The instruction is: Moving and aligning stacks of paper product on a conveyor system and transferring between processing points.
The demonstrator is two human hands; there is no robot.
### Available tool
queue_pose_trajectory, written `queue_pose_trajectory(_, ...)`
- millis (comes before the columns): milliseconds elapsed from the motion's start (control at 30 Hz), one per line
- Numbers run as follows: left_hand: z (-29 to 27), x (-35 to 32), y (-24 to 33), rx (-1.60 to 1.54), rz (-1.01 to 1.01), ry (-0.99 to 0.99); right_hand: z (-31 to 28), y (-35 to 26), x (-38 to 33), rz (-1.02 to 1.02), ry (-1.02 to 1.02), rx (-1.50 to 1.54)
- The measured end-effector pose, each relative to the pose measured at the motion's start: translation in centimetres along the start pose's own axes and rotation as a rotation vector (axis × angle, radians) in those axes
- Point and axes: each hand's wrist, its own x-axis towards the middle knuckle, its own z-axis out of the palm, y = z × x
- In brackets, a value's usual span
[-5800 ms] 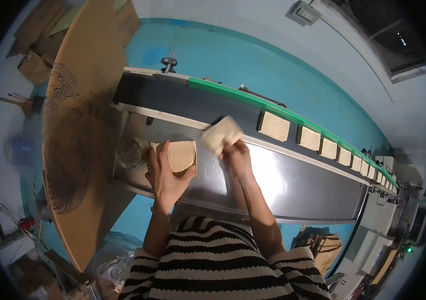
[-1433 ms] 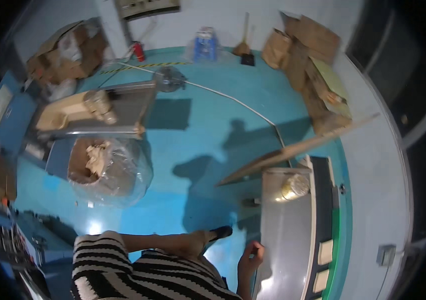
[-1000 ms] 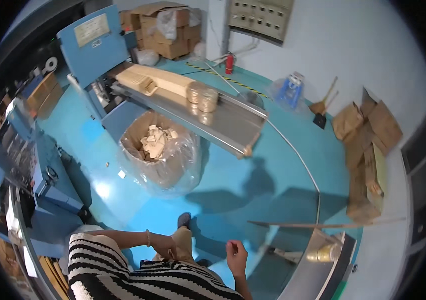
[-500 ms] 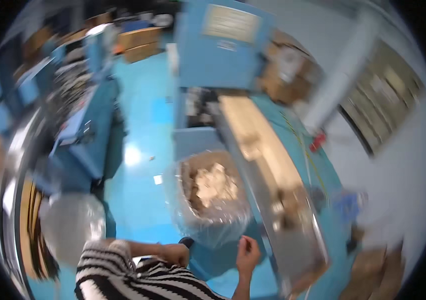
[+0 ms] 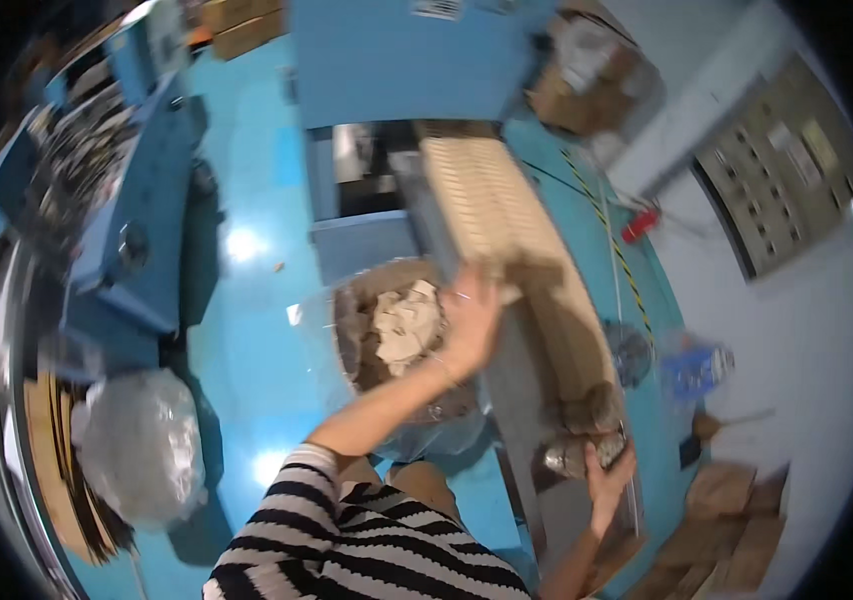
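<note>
Half second back, both hands low by torso; now left hand (image 5: 469, 318) reaching out, fingers spread, empty, over bin (image 5: 372, 352) of scraps (image 5: 405, 325). Right hand (image 5: 609, 478) touching stacked discs (image 5: 587, 430) on conveyor surface (image 5: 522, 400); grip unclear.

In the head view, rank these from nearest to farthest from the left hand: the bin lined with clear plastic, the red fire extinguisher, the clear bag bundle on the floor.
From the left hand:
1. Bin lined with clear plastic, directly beside and below the hand, to its left.
2. Red fire extinguisher, up and to the right, by the wall.
3. Clear bag bundle, far lower left on the floor.
</note>
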Motion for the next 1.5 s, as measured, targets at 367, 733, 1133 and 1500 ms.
queue_pose_trajectory(367,9.3,11.4,1.6,0.238,0.416,-0.602,-3.4,-4.1,2.5,0.334,-0.363,0.043)
queue_pose_trajectory(733,8.5,16.4,-0.5,0.044,0.526,-0.772,8.5,-10.9,11.8,-0.181,-0.297,0.426)
queue_pose_trajectory(1133,11.5,3.7,17.2,-0.310,0.551,-0.703,2.4,0.3,15.6,0.022,-0.060,0.027)
queue_pose_trajectory(1500,14.6,4.6,18.3,-0.443,0.709,-0.737,2.5,3.9,14.6,0.592,-0.505,1.046)
